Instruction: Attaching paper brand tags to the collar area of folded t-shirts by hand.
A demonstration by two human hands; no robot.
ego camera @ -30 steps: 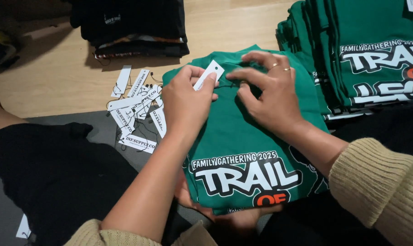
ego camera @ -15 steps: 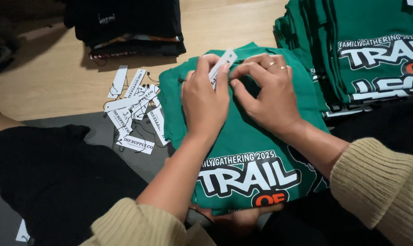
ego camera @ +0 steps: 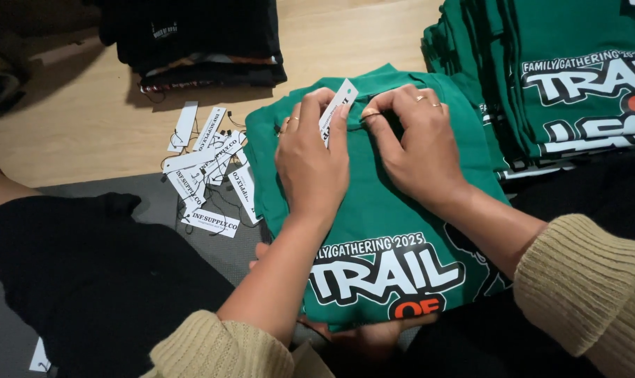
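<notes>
The left hand (ego camera: pixel 312 164) pinches a white paper tag (ego camera: pixel 337 108) at the collar edge of a folded green shirt (ego camera: pixel 394 217), which the right hand (ego camera: pixel 414 147) grips just beside it. Loose tags (ego camera: pixel 209 171) crowd the shirt's left edge and a green shirt stack (ego camera: pixel 576 84) its right. Bare wooden worktop (ego camera: pixel 86 126) lies open beyond, up to a black clothing pile (ego camera: pixel 191 42).

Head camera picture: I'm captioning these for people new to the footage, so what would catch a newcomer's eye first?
First, the two hands at the centre: the left hand pinches a white paper tag and the right hand presses the collar of a folded green shirt with bold white lettering. To the right rises a stack of green shirts; to the left, loose white tags lie on the wooden floor, with a pile of black clothes behind.
</notes>
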